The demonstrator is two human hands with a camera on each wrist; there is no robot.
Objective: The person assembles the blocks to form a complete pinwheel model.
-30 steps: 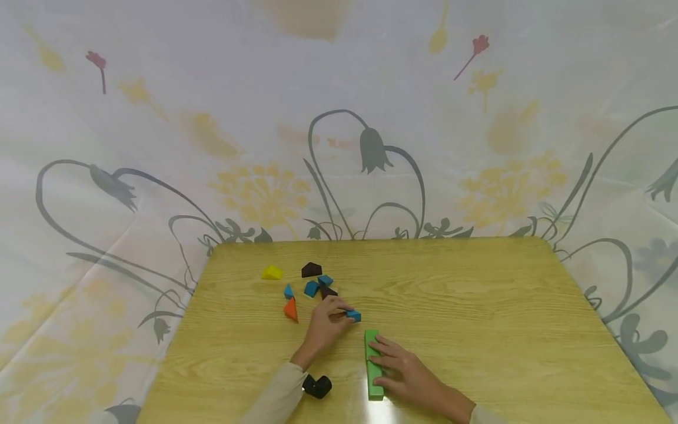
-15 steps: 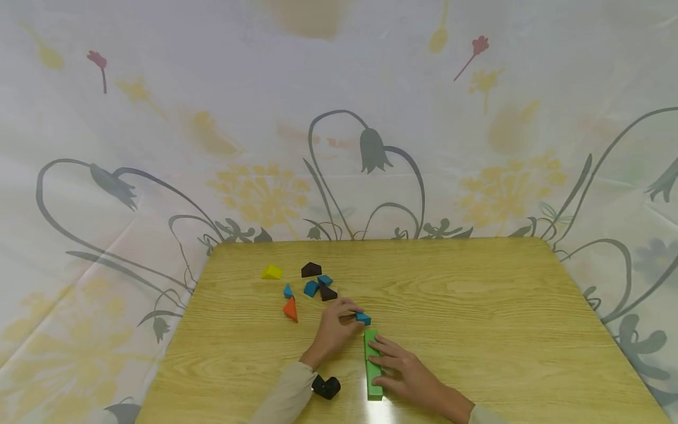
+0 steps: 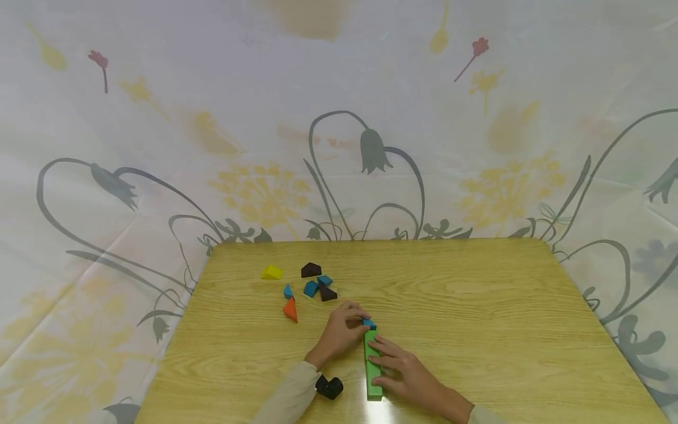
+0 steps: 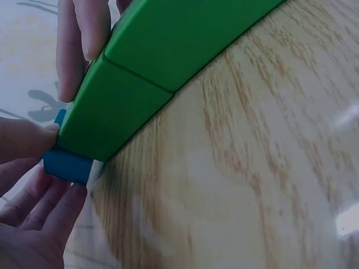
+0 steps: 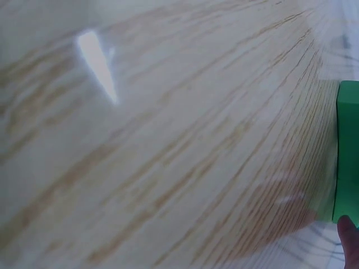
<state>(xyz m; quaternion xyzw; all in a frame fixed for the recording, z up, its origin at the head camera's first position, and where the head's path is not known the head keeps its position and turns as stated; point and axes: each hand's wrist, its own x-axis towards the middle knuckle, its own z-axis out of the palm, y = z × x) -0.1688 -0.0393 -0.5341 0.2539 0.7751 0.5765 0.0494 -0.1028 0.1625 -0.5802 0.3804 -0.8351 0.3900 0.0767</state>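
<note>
The left grip (image 3: 339, 332) pinches a blue block (image 3: 370, 324) against the far end of two green blocks (image 3: 373, 370) end to end; the right grip (image 3: 409, 370), loosely spread, rests along their right side. Left of both grips lies an orange block (image 3: 290, 310).

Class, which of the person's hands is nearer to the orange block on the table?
The left hand. It is to the right of the orange block, apart from it, pinching a blue block; the right hand is farther right, touching the green blocks.
</note>
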